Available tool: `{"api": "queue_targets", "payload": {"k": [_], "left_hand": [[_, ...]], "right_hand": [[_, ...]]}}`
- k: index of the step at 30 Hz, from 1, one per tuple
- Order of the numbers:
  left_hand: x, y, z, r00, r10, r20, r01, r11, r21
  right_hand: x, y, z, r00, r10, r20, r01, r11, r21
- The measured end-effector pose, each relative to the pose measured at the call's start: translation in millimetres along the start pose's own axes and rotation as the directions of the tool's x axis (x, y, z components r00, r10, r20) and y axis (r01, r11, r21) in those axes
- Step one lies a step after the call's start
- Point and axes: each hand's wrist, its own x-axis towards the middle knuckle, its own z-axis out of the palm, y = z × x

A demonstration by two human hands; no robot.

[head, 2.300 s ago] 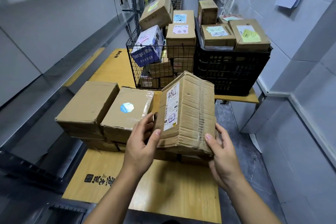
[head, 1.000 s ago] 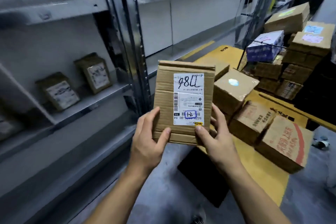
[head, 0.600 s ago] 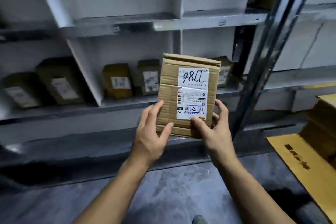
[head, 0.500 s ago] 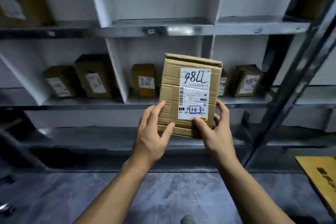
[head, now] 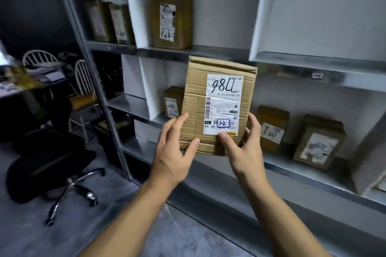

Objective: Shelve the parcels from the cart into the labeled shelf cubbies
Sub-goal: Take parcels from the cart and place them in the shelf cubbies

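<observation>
Your left hand [head: 173, 152] and right hand [head: 242, 146] clamp the parcel [head: 217, 106] by its lower corners, thumbs on the front. That leaves the white label [head: 224, 104] facing you, readable though upside down. You hold the parcel upright in the air before the middle shelf [head: 292, 171], in no cubby yet. Behind it other boxes [head: 318, 144] stand label-out on that shelf, probably how yours should sit too.
</observation>
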Motion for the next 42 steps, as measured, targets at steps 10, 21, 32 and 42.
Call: {"api": "queue_targets", "payload": {"k": [10, 21, 32, 42], "left_hand": [[161.5, -68.1, -18.7, 0.993, 0.105, -0.059, -0.103, 0.994, 0.04], [278.1, -157.9, -9.9, 0.905, 0.227, 0.361, -0.351, 0.876, 0.33], [363.6, -190.8, 32.4, 0.811, 0.378, 0.447, -0.501, 0.842, 0.199], [380.9, -203.7, 51.3, 0.786, 0.46, 0.414, -0.519, 0.854, 0.036]], "right_hand": [[165.5, -27.0, 73.9, 0.978, -0.177, -0.106, 0.181, 0.983, 0.027], [307.2, -47.9, 89.5, 0.904, -0.278, -0.324, 0.225, 0.955, -0.193], [367.3, -15.9, 104.5, 0.904, -0.2, -0.377, 0.031, 0.912, -0.409], [373.8, -5.3, 100.5, 0.905, -0.158, -0.394, -0.062, 0.869, -0.491]]}}
